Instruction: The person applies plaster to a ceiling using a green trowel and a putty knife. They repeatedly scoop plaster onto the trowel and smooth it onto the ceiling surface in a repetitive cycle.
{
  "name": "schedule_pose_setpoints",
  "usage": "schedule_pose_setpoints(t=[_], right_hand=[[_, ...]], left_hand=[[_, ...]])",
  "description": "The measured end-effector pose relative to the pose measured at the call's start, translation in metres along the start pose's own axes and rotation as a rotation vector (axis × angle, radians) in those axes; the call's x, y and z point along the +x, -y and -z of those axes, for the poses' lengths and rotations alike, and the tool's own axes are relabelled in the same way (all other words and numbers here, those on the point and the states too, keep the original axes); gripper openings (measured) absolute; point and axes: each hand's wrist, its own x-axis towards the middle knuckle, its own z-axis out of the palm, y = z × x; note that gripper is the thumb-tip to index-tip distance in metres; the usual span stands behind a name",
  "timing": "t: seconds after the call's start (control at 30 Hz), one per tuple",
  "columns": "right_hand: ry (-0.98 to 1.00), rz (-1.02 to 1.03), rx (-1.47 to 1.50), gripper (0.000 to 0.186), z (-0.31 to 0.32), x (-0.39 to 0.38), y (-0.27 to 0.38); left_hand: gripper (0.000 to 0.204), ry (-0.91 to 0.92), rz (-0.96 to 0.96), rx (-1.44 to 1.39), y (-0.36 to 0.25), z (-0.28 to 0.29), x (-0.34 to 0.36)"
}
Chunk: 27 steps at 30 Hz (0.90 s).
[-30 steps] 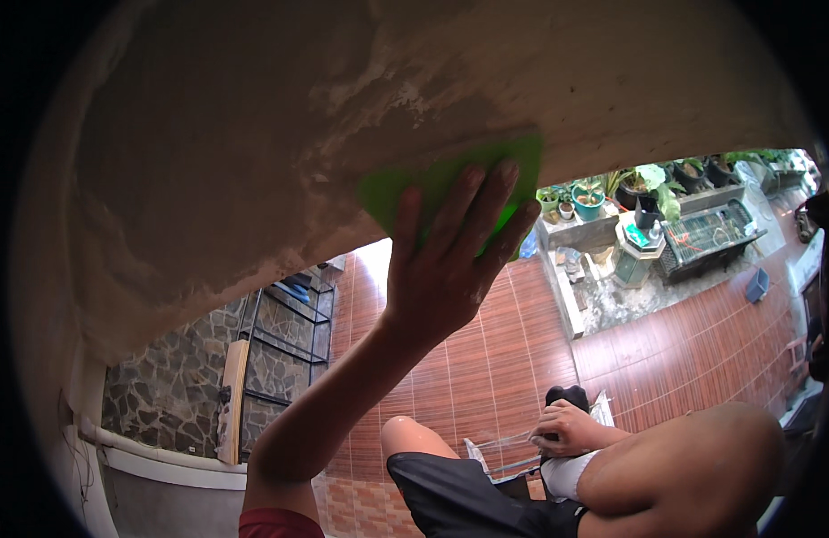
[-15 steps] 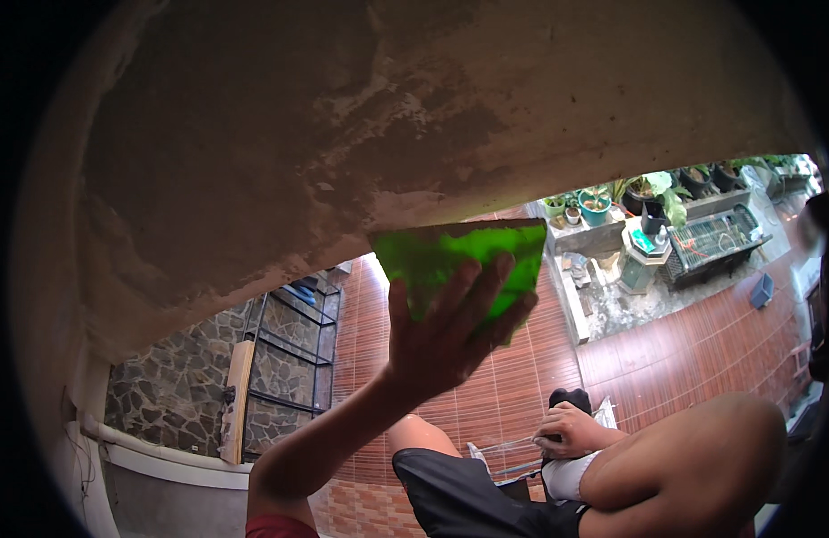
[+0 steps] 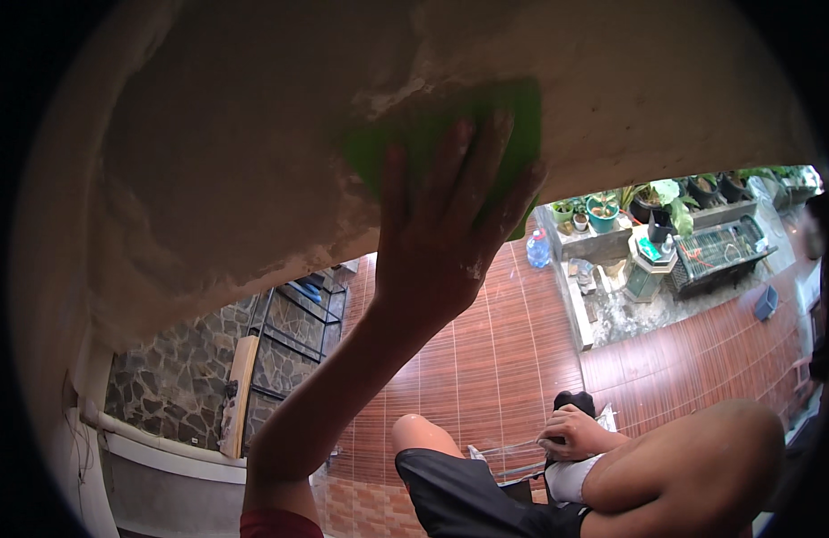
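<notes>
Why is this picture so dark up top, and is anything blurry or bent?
Head view: the rough surface and left hand lie in shade against brighter light beyond; head view: pale glare whitens part of the red floor; head view: the green tool's edges look soft; head view: floor lines curve near the rim.

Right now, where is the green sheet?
In the head view's upper middle, the green sheet is in the left hand, across the lower edge of the plaster, up and left of the bottle.
</notes>
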Motion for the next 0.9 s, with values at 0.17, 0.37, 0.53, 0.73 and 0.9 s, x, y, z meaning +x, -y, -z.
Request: schedule_pose_setpoints(t=[0.17,0.37,0.53,0.73,0.9], right_hand=[[0.007,-0.005,0.011,0.023,-0.011,0.005,0.002],[-0.001,-0.034,-0.01,0.024,0.019,-0.011,0.021],[0.014,-0.044,-0.05,0.024,0.058,-0.025,0.056],[0.194,-0.093,-0.213,0.025,0.068,0.008,0.117],[0.434,-0.235,-0.471,0.025,0.093,0.042,0.193]], left_hand=[[0.051,-0.011,-0.006,0.023,-0.006,-0.016,-0.01],[0.049,0.027,-0.007,-0.007,-0.009,-0.022,-0.024],[0.051,0.112,-0.023,-0.092,-0.026,-0.022,-0.052],[0.052,0.186,0.02,-0.135,-0.047,0.002,-0.09],[0.052,0.048,0.269,-0.448,-0.054,0.044,-0.102]])
